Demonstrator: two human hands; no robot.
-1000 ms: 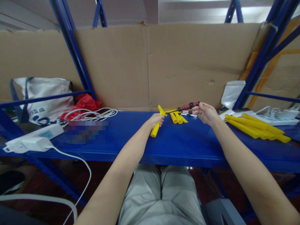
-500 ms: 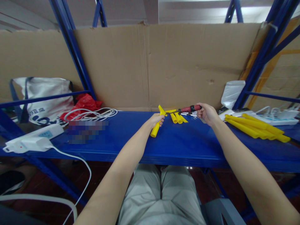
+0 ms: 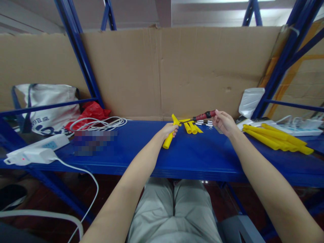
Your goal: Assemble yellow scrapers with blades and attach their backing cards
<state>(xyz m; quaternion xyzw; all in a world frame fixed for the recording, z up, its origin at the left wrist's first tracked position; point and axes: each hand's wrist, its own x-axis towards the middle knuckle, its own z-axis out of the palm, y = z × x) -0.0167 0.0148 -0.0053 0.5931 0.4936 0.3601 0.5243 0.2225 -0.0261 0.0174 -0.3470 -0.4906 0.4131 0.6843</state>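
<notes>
My left hand (image 3: 170, 129) is wrapped round a yellow plastic tube (image 3: 167, 143) with a flared, T-like top, tilted over the blue shelf. Pinched at the end of its handle by my right hand (image 3: 224, 122) is a red and black screwdriver (image 3: 203, 116). Its dark shaft points left and meets the top of the tube by my left fingers; the tip is hidden there. Just behind and right of my left hand lie several yellow pieces (image 3: 191, 129), short tubes among them.
Longer yellow tubes (image 3: 275, 137) lie in a pile on the blue shelf (image 3: 202, 158) at the right, before a white power strip (image 3: 301, 129). At left are a white cable coil (image 3: 101, 123), a red bag (image 3: 92, 113) and another power strip (image 3: 37, 150). Cardboard (image 3: 121, 74) stands behind.
The screwdriver's handle end has risen slightly, so the tool slants more steeply. My right fingers have shifted a little on the handle end. The left hand and tube stay nearly still.
</notes>
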